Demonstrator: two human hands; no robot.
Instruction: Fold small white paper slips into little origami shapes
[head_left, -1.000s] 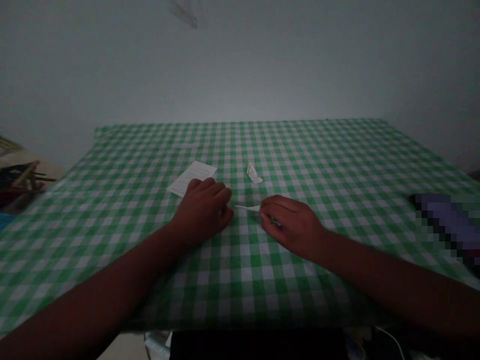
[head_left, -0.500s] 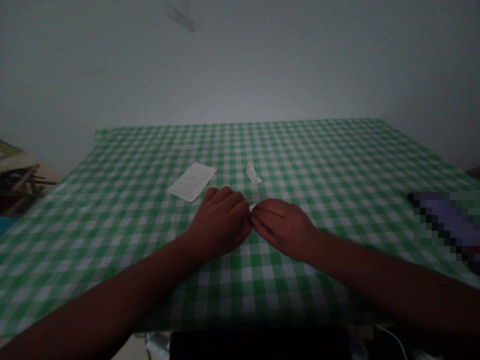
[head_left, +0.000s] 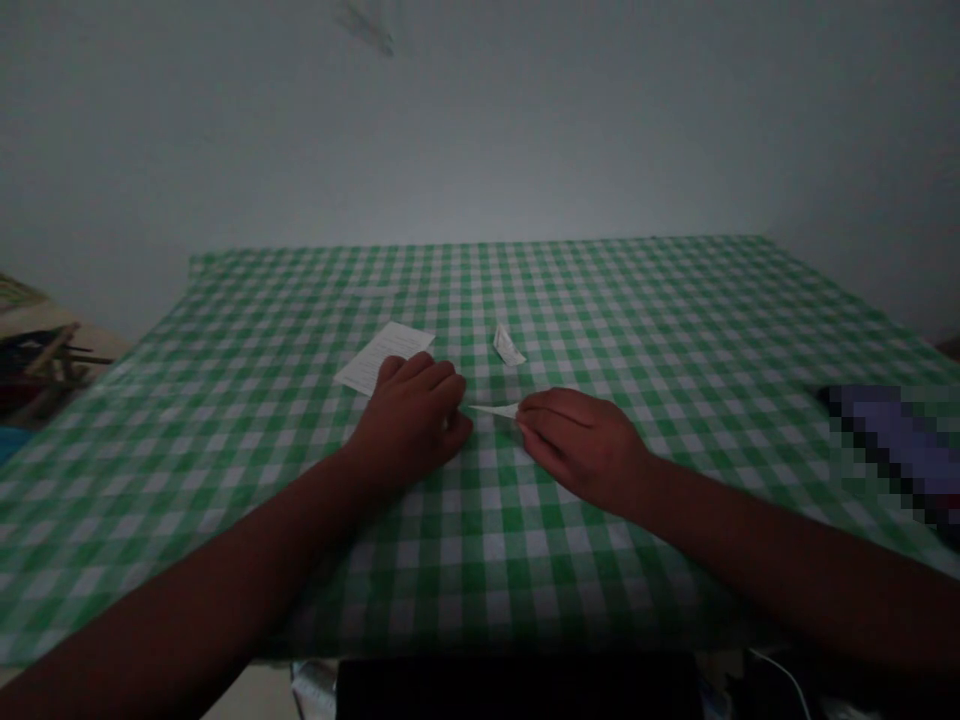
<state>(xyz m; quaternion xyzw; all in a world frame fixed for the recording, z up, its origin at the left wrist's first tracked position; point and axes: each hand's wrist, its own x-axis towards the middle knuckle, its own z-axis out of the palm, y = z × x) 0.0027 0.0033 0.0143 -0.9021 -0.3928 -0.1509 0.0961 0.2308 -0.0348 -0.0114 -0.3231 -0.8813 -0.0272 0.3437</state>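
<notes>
Light, flimsy paper strip [head_left: 493,410], best held at its end, pinched there by right hand [head_left: 581,447]; left hand [head_left: 405,420] curled, just apart.

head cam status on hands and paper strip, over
left hand curled on tablecloth; right grip pinching paper strip, tip near left hand; paper sheet by left fingertips, folded scrap ahead, neither in the way

L hand [head_left: 405,425] curled, R hand [head_left: 583,447] pinched
</notes>
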